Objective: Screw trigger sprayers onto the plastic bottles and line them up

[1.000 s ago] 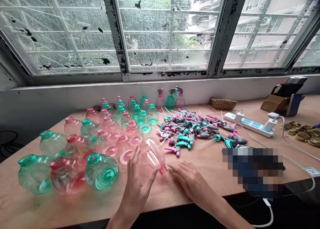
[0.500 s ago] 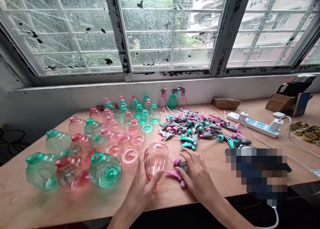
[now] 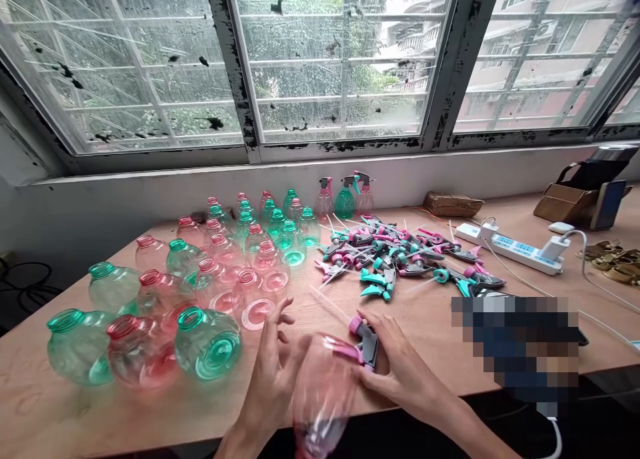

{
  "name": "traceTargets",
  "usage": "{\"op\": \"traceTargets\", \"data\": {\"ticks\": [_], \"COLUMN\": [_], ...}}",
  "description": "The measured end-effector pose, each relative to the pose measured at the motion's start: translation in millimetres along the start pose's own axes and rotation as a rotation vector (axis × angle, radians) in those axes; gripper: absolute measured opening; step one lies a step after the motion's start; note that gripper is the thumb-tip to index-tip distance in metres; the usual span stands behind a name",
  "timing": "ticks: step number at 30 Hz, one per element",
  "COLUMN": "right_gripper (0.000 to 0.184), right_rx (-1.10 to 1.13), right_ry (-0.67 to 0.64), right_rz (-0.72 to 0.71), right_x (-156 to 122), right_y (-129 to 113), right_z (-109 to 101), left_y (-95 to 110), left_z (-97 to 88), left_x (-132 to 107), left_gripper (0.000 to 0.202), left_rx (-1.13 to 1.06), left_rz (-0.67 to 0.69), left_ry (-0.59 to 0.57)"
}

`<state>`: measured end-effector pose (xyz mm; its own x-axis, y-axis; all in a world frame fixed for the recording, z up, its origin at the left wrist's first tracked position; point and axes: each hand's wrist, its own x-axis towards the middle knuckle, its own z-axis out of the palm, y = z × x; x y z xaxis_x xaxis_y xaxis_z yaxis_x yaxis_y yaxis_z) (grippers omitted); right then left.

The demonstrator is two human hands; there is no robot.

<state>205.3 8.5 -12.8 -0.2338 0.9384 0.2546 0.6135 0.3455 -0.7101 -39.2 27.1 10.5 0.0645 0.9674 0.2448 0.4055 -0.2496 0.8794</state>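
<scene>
My left hand (image 3: 267, 379) is at the side of a clear pink bottle (image 3: 323, 392), its upper fingers raised and loosely apart. The bottle is blurred and tilted over the table's front edge, neck downward, with the thumb hidden behind it. In my right hand (image 3: 403, 362) is a grey and pink spray trigger head (image 3: 369, 345), gripped between thumb and fingers. Its clear dip tube (image 3: 331, 304) points up and left. The pink trigger lever overlaps the bottle's upper end.
Several pink and green bottles (image 3: 210, 345) without tops stand at left. A pile of spray heads (image 3: 395, 249) lies beyond my hands. Topped spray bottles (image 3: 345, 199) stand by the wall. A power strip (image 3: 515, 249), its cables and a blurred-out patch are at right.
The bottle has moved down toward me and tilted. My right hand has taken up the spray head, turning it so its tube points up and left.
</scene>
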Motion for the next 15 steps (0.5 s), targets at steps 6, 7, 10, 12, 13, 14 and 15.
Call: {"op": "traceTargets", "data": {"ticks": [6, 7, 10, 12, 13, 14, 15], "right_gripper": [0.071, 0.07, 0.069, 0.071, 0.071, 0.07, 0.069], "right_rx": [-0.086, -0.114, -0.164, -0.15, -0.134, -0.117, -0.101], "right_ry": [-0.002, 0.002, 0.019, 0.019, 0.018, 0.016, 0.009], "right_rz": [-0.037, -0.04, -0.046, -0.042, -0.036, -0.029, -0.023], "right_x": [-0.2, -0.6, -1.2, -1.2, -1.1, -1.0, -0.9], "right_y": [3.8, 5.0, 7.1, 6.0, 4.7, 3.0, 1.1], "right_z": [10.5, 12.6, 15.0, 12.8, 10.9, 8.7, 6.5], "left_y": [-0.7, -2.9, -19.7, -37.0, -45.6, -53.5, -60.2], "left_z": [6.5, 16.0, 54.3, 80.3, 91.6, 101.4, 109.3], "left_x": [-17.5, -21.6, -35.3, -45.7, -51.1, -56.5, -61.6], "left_gripper": [0.061, 0.048, 0.03, 0.031, 0.032, 0.033, 0.032], "left_rx": [0.264, 0.301, 0.443, 0.466, 0.503, 0.494, 0.46], "left_rz": [0.847, 0.974, 1.207, 1.295, 1.317, 1.309, 1.25], "left_ry": [-0.479, -0.528, -0.52, -0.476, -0.531, -0.57, -0.628]}}
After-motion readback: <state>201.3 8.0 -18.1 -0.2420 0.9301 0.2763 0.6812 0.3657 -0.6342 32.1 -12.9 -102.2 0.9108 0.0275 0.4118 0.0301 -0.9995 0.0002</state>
